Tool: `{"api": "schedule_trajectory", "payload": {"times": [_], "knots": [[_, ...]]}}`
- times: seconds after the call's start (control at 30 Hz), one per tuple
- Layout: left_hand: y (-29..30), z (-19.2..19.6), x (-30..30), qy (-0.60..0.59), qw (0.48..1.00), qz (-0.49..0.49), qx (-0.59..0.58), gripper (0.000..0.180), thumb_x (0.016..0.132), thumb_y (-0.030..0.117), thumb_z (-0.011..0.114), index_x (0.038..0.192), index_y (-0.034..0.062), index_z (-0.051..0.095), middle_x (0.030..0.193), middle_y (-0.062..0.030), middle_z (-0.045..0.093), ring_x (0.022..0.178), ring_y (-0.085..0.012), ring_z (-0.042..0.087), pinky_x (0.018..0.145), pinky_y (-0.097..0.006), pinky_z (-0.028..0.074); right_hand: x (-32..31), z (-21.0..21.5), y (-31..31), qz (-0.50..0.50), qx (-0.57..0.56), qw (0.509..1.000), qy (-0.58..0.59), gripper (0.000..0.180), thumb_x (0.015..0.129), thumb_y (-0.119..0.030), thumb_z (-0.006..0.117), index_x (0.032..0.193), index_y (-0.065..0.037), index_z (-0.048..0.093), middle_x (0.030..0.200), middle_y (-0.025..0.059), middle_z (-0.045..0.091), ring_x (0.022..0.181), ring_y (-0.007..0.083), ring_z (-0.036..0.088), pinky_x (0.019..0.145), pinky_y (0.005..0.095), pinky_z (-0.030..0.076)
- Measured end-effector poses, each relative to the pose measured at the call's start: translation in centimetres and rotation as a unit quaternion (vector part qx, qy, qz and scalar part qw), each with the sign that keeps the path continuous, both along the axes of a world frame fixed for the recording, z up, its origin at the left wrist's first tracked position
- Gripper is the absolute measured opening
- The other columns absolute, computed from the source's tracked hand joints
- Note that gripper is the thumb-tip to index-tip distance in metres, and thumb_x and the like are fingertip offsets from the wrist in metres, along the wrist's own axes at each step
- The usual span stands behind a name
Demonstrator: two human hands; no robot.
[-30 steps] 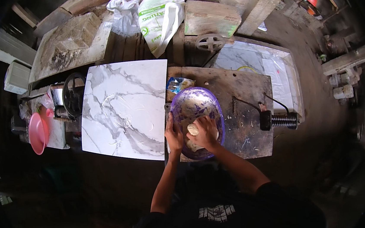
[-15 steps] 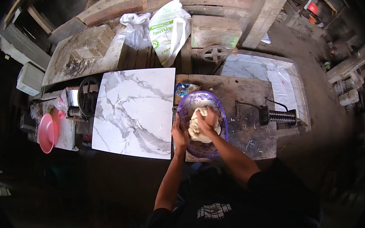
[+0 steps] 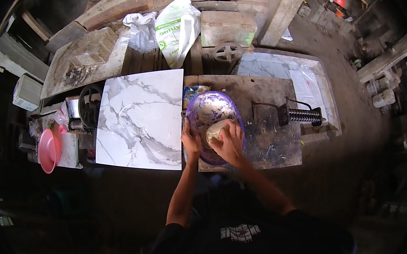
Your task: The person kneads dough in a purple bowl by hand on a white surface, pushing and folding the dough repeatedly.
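Note:
A purple oval basin with flour smeared over its inside rests on the wooden table. Against its left rim is my left hand, thumb up at the edge and the other fingers mostly hidden. Inside the basin lies a lump of pale dough, toward the near right side. My right hand grips this lump from the right, its fingers curled over the top.
Left of the basin lies a white marbled board. A spiral roller with a metal frame sits on the wooden tabletop at right. Beyond are a wheel and a flour sack; a pink basin stands far left.
The dough has gone from a spread, uneven mass to a more compact lump nearer me. My right hand has shifted toward me with it; my left hand stays at the basin's rim.

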State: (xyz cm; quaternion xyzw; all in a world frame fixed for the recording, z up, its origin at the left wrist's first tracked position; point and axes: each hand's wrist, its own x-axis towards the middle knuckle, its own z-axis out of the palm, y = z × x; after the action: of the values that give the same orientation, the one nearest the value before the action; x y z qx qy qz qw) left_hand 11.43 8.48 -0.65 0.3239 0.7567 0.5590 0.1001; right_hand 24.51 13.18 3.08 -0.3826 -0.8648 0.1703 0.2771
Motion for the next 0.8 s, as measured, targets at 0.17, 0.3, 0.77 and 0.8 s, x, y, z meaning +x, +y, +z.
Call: {"api": "schedule_trajectory", "payload": {"times": [0.17, 0.3, 0.77, 0.8], "knots": [[-1.0, 0.3, 0.7, -0.023, 1.0, 0.003, 0.004, 0.039, 0.081, -0.002, 0.04, 0.119, -0.0051, 0.043, 0.106, -0.0278, 0.052, 0.094, -0.0374, 0.054, 0.081, -0.036, 0.042, 0.1, 0.1, -1.2, -0.04, 0.034, 0.998, -0.04, 0.046, 0.06, -0.037, 0.067, 0.093, -0.007, 0.053, 0.121, 0.0153, 0.038, 0.117, 0.0371, 0.03, 0.092, 0.0506, 0.027], [-1.5, 0.3, 1.2, 0.013, 1.0, 0.002, 0.012, 0.036, 0.083, -0.001, 0.04, 0.119, -0.0057, 0.043, 0.108, -0.0281, 0.051, 0.1, -0.0376, 0.051, 0.085, -0.036, 0.04, -0.7, -0.8, -0.6, -0.006, 0.044, 0.999, -0.029, 0.045, 0.058, -0.034, 0.067, 0.093, -0.009, 0.054, 0.114, 0.0142, 0.044, 0.112, 0.0358, 0.034, 0.09, 0.0501, 0.028], [-7.3, 2.0, 7.3, 0.008, 0.998, -0.008, -0.062, 0.037, 0.082, -0.003, 0.041, 0.119, -0.0045, 0.042, 0.112, -0.0257, 0.05, 0.1, -0.0383, 0.051, 0.084, -0.037, 0.041, -1.2, -2.3, 1.0, -0.021, 0.038, 0.998, -0.055, 0.026, 0.054, -0.026, 0.067, 0.07, -0.011, 0.055, 0.077, 0.006, 0.053, 0.078, 0.0271, 0.049, 0.067, 0.0406, 0.038], [-7.5, 2.1, 7.5, 0.007, 0.997, -0.009, -0.082, 0.037, 0.082, -0.003, 0.041, 0.119, -0.0042, 0.043, 0.112, -0.0257, 0.05, 0.101, -0.0386, 0.05, 0.085, -0.037, 0.041, -1.6, -2.5, 1.3, -0.022, 0.059, 0.997, -0.053, 0.024, 0.055, -0.027, 0.066, 0.07, -0.011, 0.055, 0.076, 0.0058, 0.054, 0.077, 0.0269, 0.05, 0.067, 0.0405, 0.038]]}}
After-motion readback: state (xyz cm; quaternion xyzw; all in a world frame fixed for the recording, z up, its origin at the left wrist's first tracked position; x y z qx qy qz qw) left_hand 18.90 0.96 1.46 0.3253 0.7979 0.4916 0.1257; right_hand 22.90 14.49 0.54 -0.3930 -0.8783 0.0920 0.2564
